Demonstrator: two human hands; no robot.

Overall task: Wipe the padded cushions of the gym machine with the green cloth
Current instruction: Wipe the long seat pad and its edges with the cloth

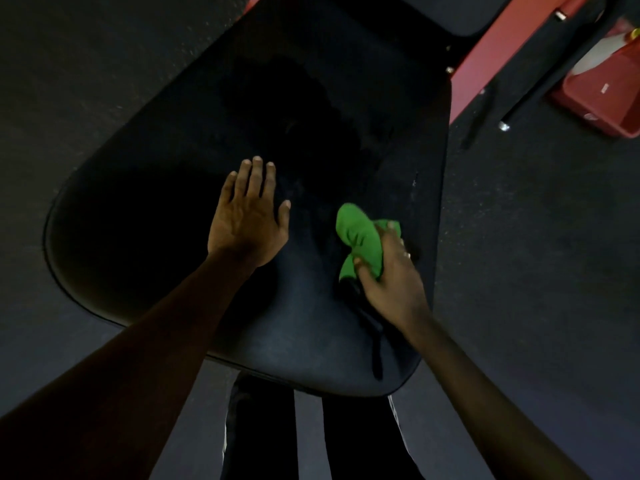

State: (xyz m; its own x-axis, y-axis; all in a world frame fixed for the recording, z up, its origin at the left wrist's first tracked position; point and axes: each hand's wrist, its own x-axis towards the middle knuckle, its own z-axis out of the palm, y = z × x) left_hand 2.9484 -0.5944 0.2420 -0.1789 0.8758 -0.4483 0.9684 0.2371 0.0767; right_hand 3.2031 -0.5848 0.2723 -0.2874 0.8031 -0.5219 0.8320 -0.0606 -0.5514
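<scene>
The left hand [247,216] lies flat on the black seat cushion [166,174], palm down, fingers straight and close together, thumb spread to the side; it holds nothing; the right hand [391,271] grips the green cloth [360,237], thumb and fingers curled round the bunched fabric, and presses it against the cushion's right part, near the right edge; the cloth is crumpled, one lobe sticking out ahead of the knuckles toward the far end of the pad; the two hands are apart, the cloth lying between them and closer to the right one; past the far end of the seat, a second dark cushion [450,12] shows at the top edge, beside the red frame [502,53] of the machine; a red bin [595,98] stands on the dark floor [69,64] at the far right, with something white and blurred above it; the person's legs [346,438] in dark trousers show below the near edge of the seat.
</scene>
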